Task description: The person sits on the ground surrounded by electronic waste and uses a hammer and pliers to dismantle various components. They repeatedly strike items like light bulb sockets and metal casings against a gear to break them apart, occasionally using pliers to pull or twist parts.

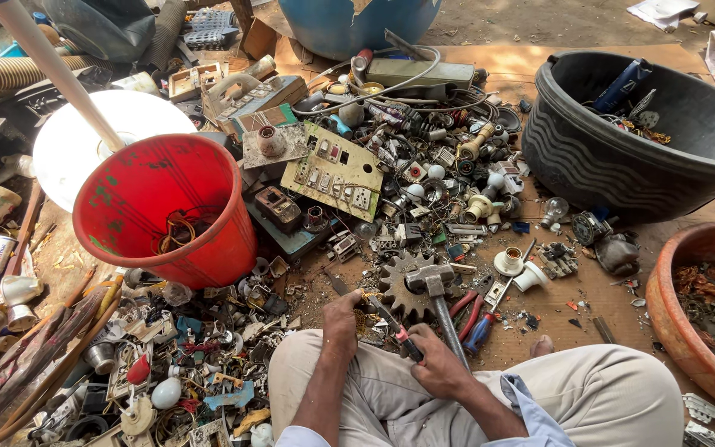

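Beige trousers (pixel 622 393), creased over both knees, fill the view from five to seven o'clock. Pale blue shirt sleeves (pixel 531 414) are rolled back above the forearms. Both hands are bare, without gloves, rings or watch.

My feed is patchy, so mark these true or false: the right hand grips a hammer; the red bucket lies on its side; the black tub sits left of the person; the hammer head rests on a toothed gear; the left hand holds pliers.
1. The right hand grips a hammer: true.
2. The red bucket lies on its side: false, it stands upright, mouth open upward.
3. The black tub sits on the left: false, it is on the right.
4. The hammer head rests on a toothed gear: true.
5. The left hand holds pliers: false, they lie on the ground by the hammer.
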